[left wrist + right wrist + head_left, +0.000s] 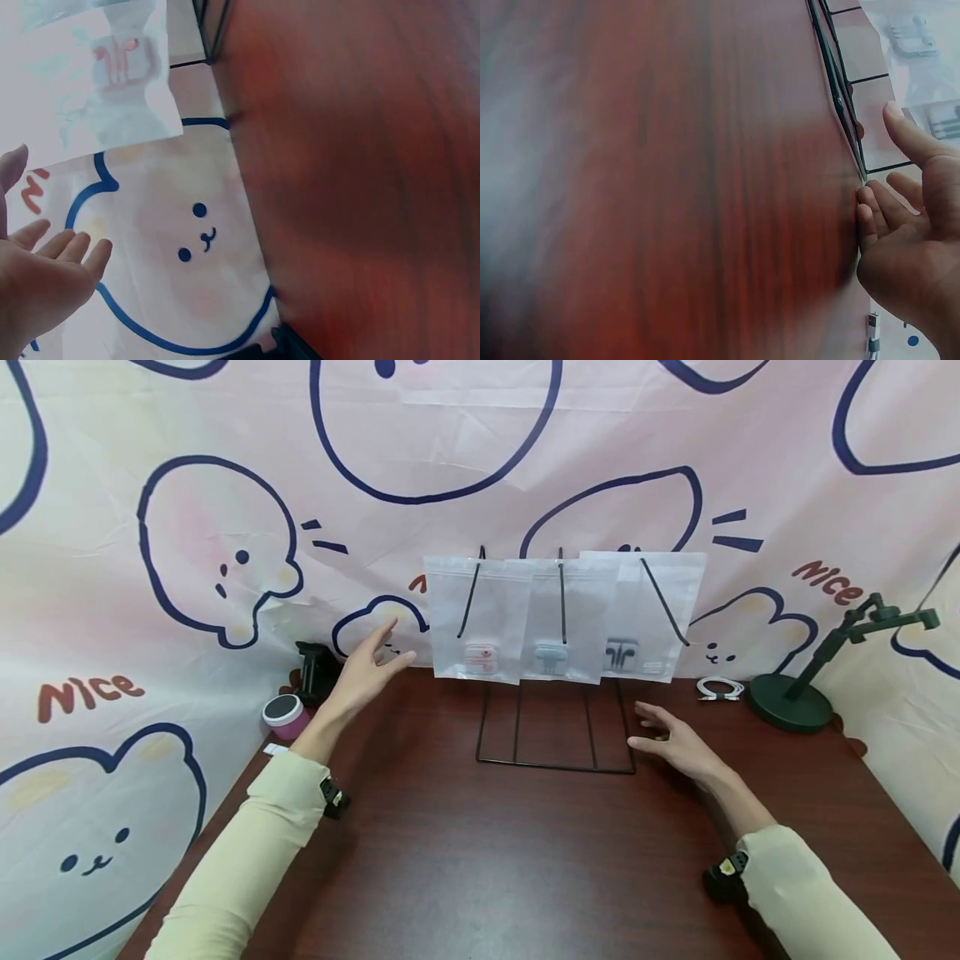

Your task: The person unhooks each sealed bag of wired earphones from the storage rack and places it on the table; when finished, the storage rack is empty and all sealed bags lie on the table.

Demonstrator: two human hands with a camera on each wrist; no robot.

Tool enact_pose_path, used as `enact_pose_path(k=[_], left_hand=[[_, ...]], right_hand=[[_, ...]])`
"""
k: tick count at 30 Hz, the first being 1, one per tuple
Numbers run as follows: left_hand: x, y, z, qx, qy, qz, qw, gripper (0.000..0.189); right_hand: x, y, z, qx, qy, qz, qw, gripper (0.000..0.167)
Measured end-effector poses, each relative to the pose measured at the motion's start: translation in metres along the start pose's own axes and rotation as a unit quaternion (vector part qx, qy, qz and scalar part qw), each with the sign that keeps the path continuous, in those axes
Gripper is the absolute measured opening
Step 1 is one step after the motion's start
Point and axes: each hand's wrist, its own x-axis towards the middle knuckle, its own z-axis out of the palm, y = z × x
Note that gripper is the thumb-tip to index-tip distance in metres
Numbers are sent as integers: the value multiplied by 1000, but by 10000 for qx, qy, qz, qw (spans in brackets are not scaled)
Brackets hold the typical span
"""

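Bags (543,606): three, hanging side by side on black wire rack (555,767)
Rack position: at back of table (487,860)
Left hand (365,667): fingers loosely spread, gripping nothing, left of bags
Right hand (678,745): fingers parted, slightly bent, gripping nothing, just beside rack

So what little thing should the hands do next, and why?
Perhaps move the left hand sideways to steady the leftmost bag. That hand looks empty and is beside the bag, which hangs on the black wire rack.
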Motion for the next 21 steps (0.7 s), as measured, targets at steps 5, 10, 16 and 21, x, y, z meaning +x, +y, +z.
enact_pose_path(k=[5, 10, 16, 21], left_hand=[[9, 14, 1, -482, 9, -6, 9988, 83], [17, 27, 0, -769, 118, 96, 9969, 80], [26, 37, 0, -974, 292, 362, 9942, 74], [36, 43, 0, -1149, 303, 553, 9914, 68]], right_hand=[[5, -2, 1, -141, -112, -20, 9998, 80], [7, -2, -4, -286, -350, -64, 9990, 79], [7, 1, -7, -469, -505, -84, 9976, 78], [7, 1, -4, -473, -540, -248, 9971, 71]])
